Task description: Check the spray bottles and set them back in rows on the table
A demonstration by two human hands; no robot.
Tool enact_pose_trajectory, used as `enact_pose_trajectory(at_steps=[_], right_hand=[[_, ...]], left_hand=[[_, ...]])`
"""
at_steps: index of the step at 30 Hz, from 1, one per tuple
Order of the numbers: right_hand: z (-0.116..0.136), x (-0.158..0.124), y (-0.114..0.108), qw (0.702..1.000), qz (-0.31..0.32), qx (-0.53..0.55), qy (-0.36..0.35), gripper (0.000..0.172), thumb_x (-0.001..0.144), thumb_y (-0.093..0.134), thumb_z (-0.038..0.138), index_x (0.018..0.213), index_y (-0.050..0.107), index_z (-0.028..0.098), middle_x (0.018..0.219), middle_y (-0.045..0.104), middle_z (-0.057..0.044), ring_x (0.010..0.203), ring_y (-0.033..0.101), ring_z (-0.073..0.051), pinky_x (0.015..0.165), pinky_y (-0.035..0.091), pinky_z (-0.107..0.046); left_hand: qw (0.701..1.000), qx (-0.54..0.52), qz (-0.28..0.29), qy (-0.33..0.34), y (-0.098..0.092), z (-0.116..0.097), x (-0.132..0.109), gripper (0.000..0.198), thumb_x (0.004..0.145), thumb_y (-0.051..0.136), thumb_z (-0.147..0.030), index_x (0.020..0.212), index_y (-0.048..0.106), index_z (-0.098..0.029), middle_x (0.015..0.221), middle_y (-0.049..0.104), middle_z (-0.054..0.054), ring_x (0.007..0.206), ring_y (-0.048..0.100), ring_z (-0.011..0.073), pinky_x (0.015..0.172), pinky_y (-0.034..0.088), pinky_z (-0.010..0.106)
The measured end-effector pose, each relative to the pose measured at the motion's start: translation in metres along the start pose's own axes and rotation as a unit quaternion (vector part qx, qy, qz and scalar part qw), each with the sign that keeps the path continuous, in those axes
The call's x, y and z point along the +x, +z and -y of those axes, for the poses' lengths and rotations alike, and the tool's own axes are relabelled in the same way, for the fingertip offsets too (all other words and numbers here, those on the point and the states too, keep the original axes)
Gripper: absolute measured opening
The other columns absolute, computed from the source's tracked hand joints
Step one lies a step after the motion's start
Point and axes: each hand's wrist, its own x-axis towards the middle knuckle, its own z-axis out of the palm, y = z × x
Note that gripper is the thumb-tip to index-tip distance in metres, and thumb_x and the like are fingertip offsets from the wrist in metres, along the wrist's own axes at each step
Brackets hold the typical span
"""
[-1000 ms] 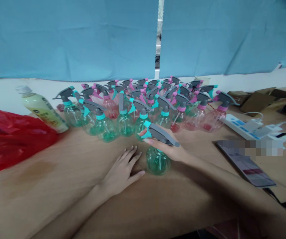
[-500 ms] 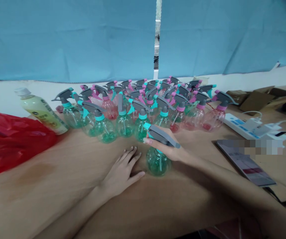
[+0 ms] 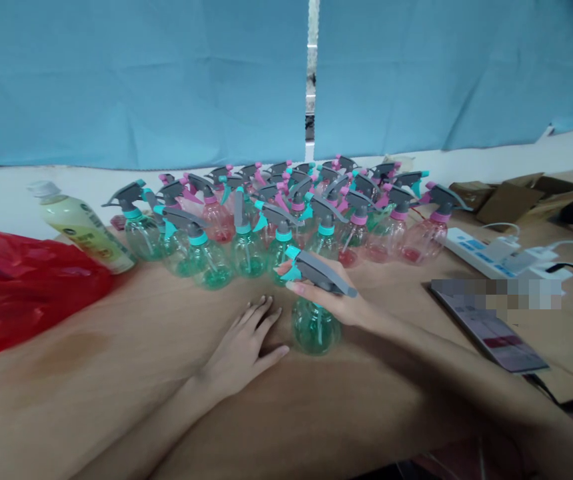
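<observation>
A green spray bottle (image 3: 316, 330) with a grey and turquoise trigger head stands upright on the wooden table (image 3: 176, 427). My right hand (image 3: 344, 300) is wrapped round its neck under the head, fingers near the turquoise trigger; part of the grip is hidden behind the head. To the left of that bottle, my left hand (image 3: 239, 347) lies flat on the tabletop with fingers spread, holding nothing. Just beyond both hands stand green spray bottles (image 3: 210, 263) and pink spray bottles (image 3: 380, 237), several of each, packed close together.
At left lie a red plastic bag (image 3: 31, 287) and a tilted pale yellow bottle (image 3: 84, 227). On the right are a phone (image 3: 491, 330), a white power strip (image 3: 476, 250) with plugs and cables, and cardboard (image 3: 511, 200). A blue cloth (image 3: 166, 80) hangs behind.
My right index finger has moved off the turquoise trigger, which now shows further forward. The bottle and my left hand stay in place; the view shifts slightly.
</observation>
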Motion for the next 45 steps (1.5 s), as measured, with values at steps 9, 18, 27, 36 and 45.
enact_pose_trajectory(at_steps=[9,18,27,36,45], right_hand=[[0.001,0.0,-0.001,1.0,0.007,-0.028,0.01,0.028,0.08,0.063,0.038,0.102,0.063,0.02,0.088,0.065,-0.001,0.066,0.053,-0.012,0.063,0.045,-0.029],[0.0,0.001,0.017,1.0,-0.008,-0.021,0.001,0.03,0.08,0.062,0.041,0.103,0.062,0.022,0.096,0.067,-0.004,0.085,0.061,-0.018,0.076,0.049,-0.034],[0.006,0.022,0.095,0.998,-0.031,-0.009,-0.054,0.031,0.08,0.062,0.042,0.102,0.063,0.021,0.093,0.068,-0.004,0.084,0.064,-0.017,0.078,0.049,-0.033],[0.022,0.05,0.156,0.991,0.073,-0.072,-0.082,0.045,0.075,0.068,0.045,0.114,0.057,0.025,0.099,0.066,-0.003,0.088,0.061,-0.018,0.081,0.049,-0.033],[0.0,0.069,0.137,0.987,-0.001,-0.161,0.009,0.045,0.08,0.062,0.05,0.114,0.057,0.021,0.12,0.059,-0.011,0.106,0.058,-0.022,0.085,0.05,-0.037]], left_hand=[[1.0,-0.001,0.0,0.003,0.001,-0.001,0.0,0.066,0.089,0.039,-0.06,0.139,0.039,-0.015,0.148,0.035,0.015,0.138,0.028,0.0283,0.111,0.026,0.048],[0.974,-0.207,-0.08,-0.052,-0.01,-0.019,-0.006,0.067,0.086,0.053,-0.049,0.14,0.024,-0.02,0.141,0.042,0.015,0.13,0.041,0.0278,0.105,0.037,0.048],[0.946,-0.243,-0.177,-0.121,-0.026,-0.022,-0.038,0.079,0.077,0.063,-0.052,0.138,0.024,-0.021,0.134,0.045,0.016,0.128,0.041,0.0317,0.102,0.04,0.05],[0.931,-0.183,-0.212,-0.233,-0.042,0.032,-0.099,0.077,0.074,0.064,-0.055,0.133,0.03,-0.019,0.126,0.053,0.017,0.115,0.053,0.0363,0.091,0.047,0.055],[0.906,-0.144,-0.246,-0.314,-0.071,0.104,-0.123,0.081,0.072,0.065,-0.059,0.136,0.034,-0.019,0.128,0.056,0.016,0.117,0.054,0.0357,0.095,0.043,0.053]])
